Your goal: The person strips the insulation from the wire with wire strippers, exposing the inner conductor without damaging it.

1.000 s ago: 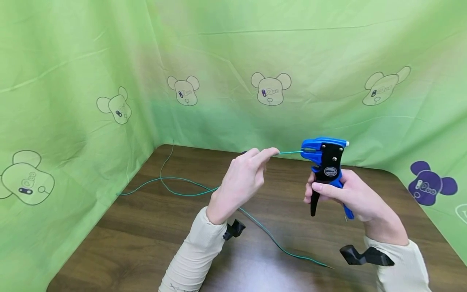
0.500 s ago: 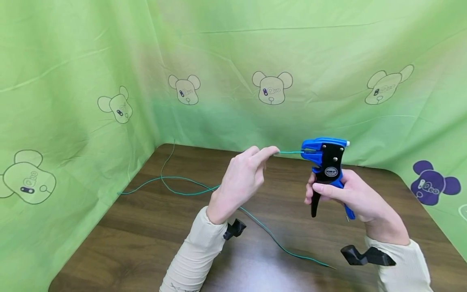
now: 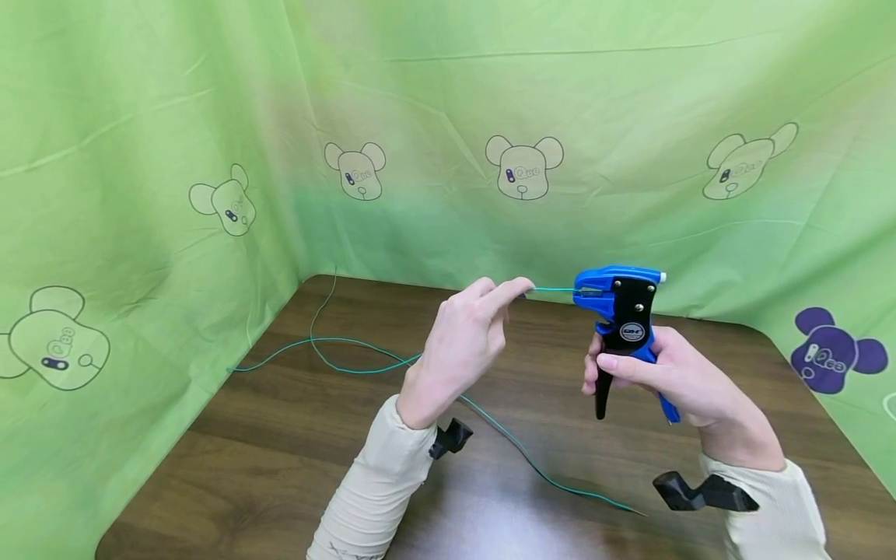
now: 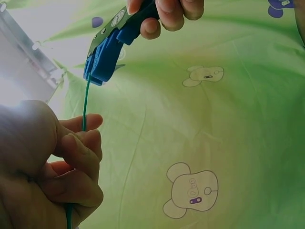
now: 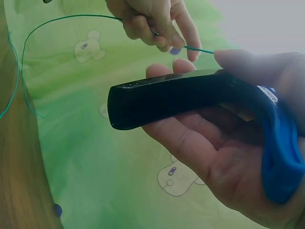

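Note:
My right hand (image 3: pixel 672 369) grips a blue and black wire stripper (image 3: pixel 623 311) by its handles, held up over the table with its jaws facing left. A green wire (image 3: pixel 553 289) runs level from those jaws to my left hand (image 3: pixel 465 334), which pinches it between thumb and fingers. In the left wrist view the wire (image 4: pixel 86 102) enters the slot at the tool's blue nose (image 4: pixel 102 62), and the curled lower fingers close round its trailing part. The black handle (image 5: pixel 167 98) lies across the right fingers in the right wrist view.
The rest of the green wire (image 3: pixel 364 373) loops over the brown wooden table (image 3: pixel 266 459), with a bare end (image 3: pixel 637 512) near the front right. Green cloth (image 3: pixel 434 101) printed with bear heads stands round the back and sides.
The wire stripper has shifted very slightly left and down in the head view. My left hand keeps its pinch on the wire, almost still.

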The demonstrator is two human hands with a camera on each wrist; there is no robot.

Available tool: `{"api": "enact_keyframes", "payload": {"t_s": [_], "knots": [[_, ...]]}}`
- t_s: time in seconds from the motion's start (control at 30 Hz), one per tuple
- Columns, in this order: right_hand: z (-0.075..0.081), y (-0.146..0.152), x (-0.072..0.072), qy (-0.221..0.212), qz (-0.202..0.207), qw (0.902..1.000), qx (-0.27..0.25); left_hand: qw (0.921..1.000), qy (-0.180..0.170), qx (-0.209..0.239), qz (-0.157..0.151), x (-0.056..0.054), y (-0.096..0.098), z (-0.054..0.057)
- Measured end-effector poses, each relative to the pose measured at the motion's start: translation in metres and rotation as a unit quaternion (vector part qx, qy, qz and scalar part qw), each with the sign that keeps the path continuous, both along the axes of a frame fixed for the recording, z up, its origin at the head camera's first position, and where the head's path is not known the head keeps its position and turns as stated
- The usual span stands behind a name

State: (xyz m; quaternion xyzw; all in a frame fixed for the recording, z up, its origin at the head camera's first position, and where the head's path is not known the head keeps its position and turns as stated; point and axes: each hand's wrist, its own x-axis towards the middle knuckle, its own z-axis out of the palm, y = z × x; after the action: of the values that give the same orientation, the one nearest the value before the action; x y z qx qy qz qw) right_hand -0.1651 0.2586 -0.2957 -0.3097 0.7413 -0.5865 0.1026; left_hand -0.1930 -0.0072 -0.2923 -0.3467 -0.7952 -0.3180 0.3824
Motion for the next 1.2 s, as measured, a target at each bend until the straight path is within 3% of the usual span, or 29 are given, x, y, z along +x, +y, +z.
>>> {"api": "enact_keyframes", "payload": {"t_s": [0.53,0.97,1.2], "knots": [[-0.0014,-0.0006,0.0003,0.022,0.001,0.9992,0.032,0.999,0.005,-0.028,0.033,0.0042,0.0021,0.0017],[-0.0062,-0.004,-0.0027,0.019,0.025,0.9993,-0.021,0.9988,0.015,-0.033,0.034,0.0051,0.0029,0.001],[-0.0071,-0.0042,-0.0045,0.024,0.008,0.9997,-0.003,0.998,0.011,-0.044,0.044,0.0065,0.0034,0.0009]]}}
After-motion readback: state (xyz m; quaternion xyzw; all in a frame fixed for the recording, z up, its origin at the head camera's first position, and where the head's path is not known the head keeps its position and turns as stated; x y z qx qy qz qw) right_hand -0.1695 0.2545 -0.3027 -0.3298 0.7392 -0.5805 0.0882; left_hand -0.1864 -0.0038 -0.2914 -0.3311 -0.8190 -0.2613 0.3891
